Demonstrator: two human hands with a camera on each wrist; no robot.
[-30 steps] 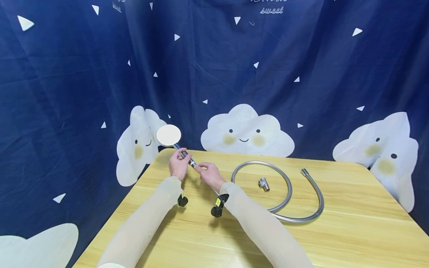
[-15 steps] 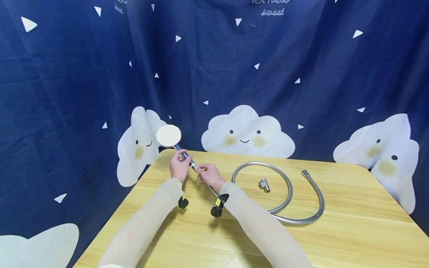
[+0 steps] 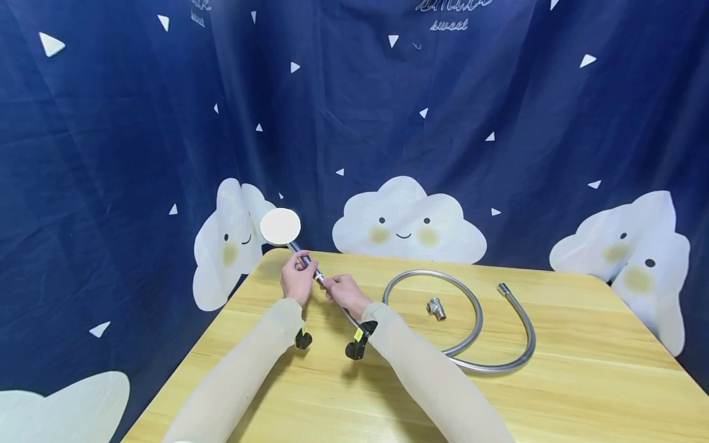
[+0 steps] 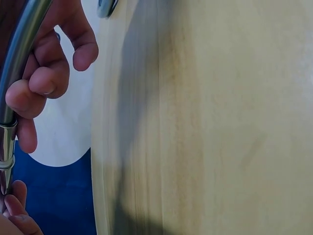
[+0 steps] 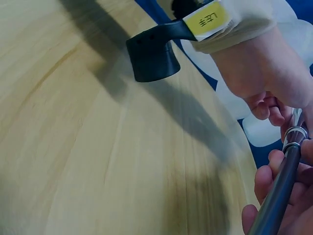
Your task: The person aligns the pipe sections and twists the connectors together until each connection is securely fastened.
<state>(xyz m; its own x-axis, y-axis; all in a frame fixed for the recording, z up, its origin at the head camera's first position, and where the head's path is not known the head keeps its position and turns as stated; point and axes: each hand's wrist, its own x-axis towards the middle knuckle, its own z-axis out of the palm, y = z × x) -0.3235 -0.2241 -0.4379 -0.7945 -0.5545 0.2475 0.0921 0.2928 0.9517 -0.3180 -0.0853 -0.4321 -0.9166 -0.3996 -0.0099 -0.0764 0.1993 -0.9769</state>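
Note:
A hand shower with a round white face (image 3: 280, 226) is held up over the table's far left corner, tilted with its head away from me. My left hand (image 3: 296, 282) grips its chrome handle. Just below, my right hand (image 3: 348, 293) pinches the end of a grey metal shower hose (image 3: 348, 315) where it meets the handle. Shiny collars (image 5: 295, 137) at this joint show between both hands in the right wrist view. In the left wrist view the hose (image 4: 23, 54) runs through the curled right fingers (image 4: 49, 78).
The rest of the hose lies looped on the wooden table (image 3: 587, 363), its free end fitting (image 3: 503, 288) at the right. A small chrome angle valve (image 3: 436, 309) lies inside the loop. A dark blue curtain with clouds (image 3: 410, 221) hangs behind the table.
My right fingers have shifted slightly down at the joint, and more hose shows below them. The left hand keeps its grip on the handle. The head view has tilted up a little.

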